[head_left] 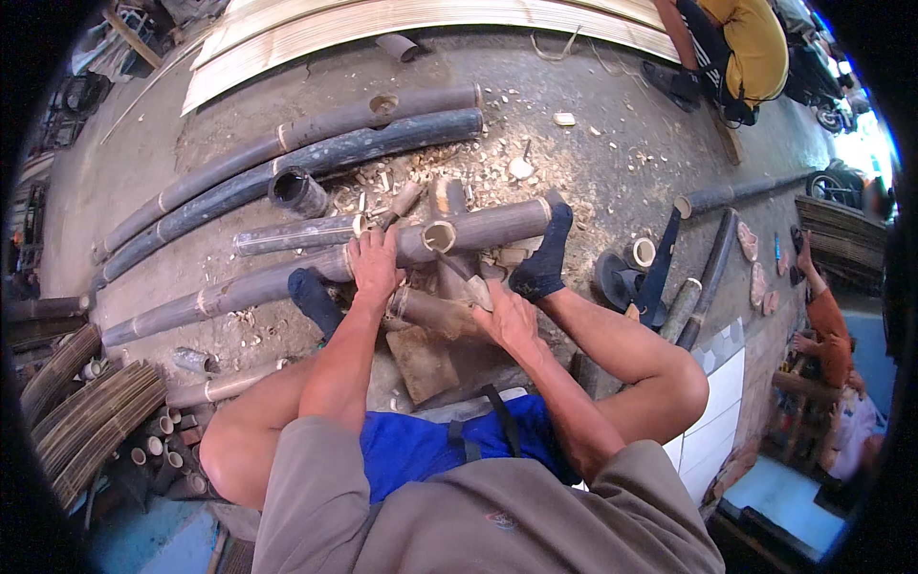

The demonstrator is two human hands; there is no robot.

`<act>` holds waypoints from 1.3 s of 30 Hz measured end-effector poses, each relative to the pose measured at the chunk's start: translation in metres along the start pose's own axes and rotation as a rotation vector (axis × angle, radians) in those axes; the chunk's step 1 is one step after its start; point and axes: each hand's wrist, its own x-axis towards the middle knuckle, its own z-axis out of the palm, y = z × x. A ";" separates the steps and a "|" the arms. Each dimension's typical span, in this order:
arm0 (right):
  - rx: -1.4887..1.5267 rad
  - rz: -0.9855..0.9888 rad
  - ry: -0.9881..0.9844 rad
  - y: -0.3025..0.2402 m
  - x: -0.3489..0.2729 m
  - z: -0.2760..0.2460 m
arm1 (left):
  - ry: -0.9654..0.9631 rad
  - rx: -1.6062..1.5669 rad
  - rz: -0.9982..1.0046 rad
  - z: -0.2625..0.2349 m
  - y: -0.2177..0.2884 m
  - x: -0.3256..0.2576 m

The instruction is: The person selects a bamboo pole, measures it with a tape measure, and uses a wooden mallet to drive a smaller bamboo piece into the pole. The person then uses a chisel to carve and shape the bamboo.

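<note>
A long bamboo pole [239,289] lies across the floor in front of me, with a round hole [439,235] cut in its upper side. Left of that hole, my left hand [374,261] grips the pole from above, fingers bent over it. My right hand [513,318] is closed around a knife [469,277], whose narrow tip reaches the hole's near rim. Both my feet, in dark socks, press against the pole, the left foot [314,295] near its middle and the right foot [545,256] at its right end. Short bamboo pieces [430,311] lie under and beside the hole.
Two long bamboo poles [316,134] lie beyond, one with a hole. Wood chips litter the floor. A saw [658,263] and more bamboo lie at right. Bundled strips [100,430] stand at lower left. One person [755,48] is at far right, others [830,335] at right.
</note>
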 end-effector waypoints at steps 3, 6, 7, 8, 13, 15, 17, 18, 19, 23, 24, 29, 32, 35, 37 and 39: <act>-0.023 -0.032 0.054 -0.005 0.000 -0.007 | -0.078 -0.028 0.033 0.002 -0.006 0.007; -0.088 0.004 0.015 -0.016 0.008 -0.009 | -0.121 -0.062 0.048 0.000 -0.011 0.013; -0.104 0.010 -0.005 -0.016 0.014 -0.007 | -0.134 -0.076 0.057 -0.003 -0.013 0.018; -0.121 0.016 -0.026 -0.015 0.020 -0.006 | -0.156 -0.075 0.055 -0.005 -0.013 0.020; -0.018 -0.064 -0.093 0.013 0.046 0.012 | -0.294 -0.099 0.024 -0.004 -0.022 0.028; 0.035 -0.090 -0.066 0.037 0.049 0.032 | -0.278 -0.109 0.052 -0.007 -0.015 0.029; 0.095 -0.173 0.013 0.042 0.054 0.044 | -0.268 -0.104 0.058 -0.010 -0.013 0.031; 0.057 -0.149 -0.039 0.049 0.056 0.044 | -0.270 -0.103 0.058 -0.011 -0.010 0.032; 0.027 -0.136 -0.108 0.041 0.060 0.033 | -0.280 -0.095 0.038 -0.009 -0.014 0.029; -0.150 -0.083 -0.284 0.012 0.072 0.000 | -0.270 -0.078 0.006 -0.007 -0.017 0.025; -0.124 -0.113 -0.230 0.020 0.072 0.011 | -0.260 -0.082 -0.001 -0.007 -0.016 0.022; -0.037 -0.097 -0.047 0.036 0.071 0.041 | -0.248 -0.063 -0.010 -0.013 -0.004 0.023; 0.268 0.093 -0.130 0.004 0.073 0.045 | -0.207 -0.069 0.002 -0.013 -0.003 0.021; 0.839 0.427 -0.287 -0.026 0.071 0.042 | -0.186 -0.065 -0.002 -0.006 -0.009 0.019; 1.142 0.501 -0.240 -0.039 0.054 0.043 | -0.160 -0.073 0.004 -0.005 -0.016 0.017; 1.126 0.483 -0.106 -0.034 0.036 0.044 | -0.171 -0.071 0.017 -0.009 -0.009 0.024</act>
